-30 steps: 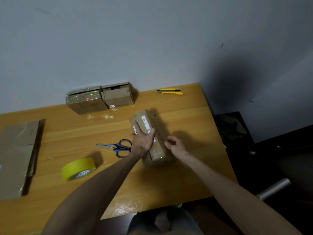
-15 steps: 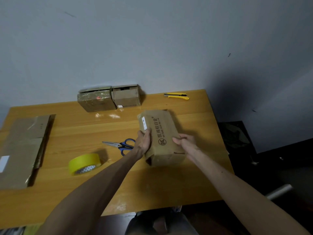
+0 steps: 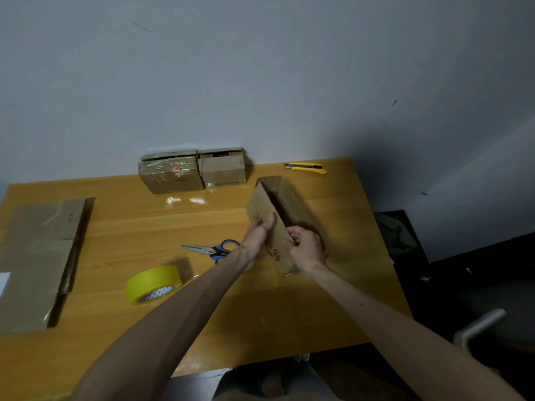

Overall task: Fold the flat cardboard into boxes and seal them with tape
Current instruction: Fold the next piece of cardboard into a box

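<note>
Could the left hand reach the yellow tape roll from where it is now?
Probably yes: the tape roll lies on the table, near and left of the left hand, nothing between. It must first leave the box it presses.

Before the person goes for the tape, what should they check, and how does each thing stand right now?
1. Hold on the cardboard box: left hand flat against its side, right hand curled round its near end. Ok.
2. Free hand for the tape: both are on the box. Not ok.
3. Yellow tape roll in reach: lies on the table beside the left forearm. Ok.
4. Scissors at hand: lie just left of the left hand. Ok.
5. Flaps folded shut: the ends are hidden or in shadow. Cannot tell.
</note>
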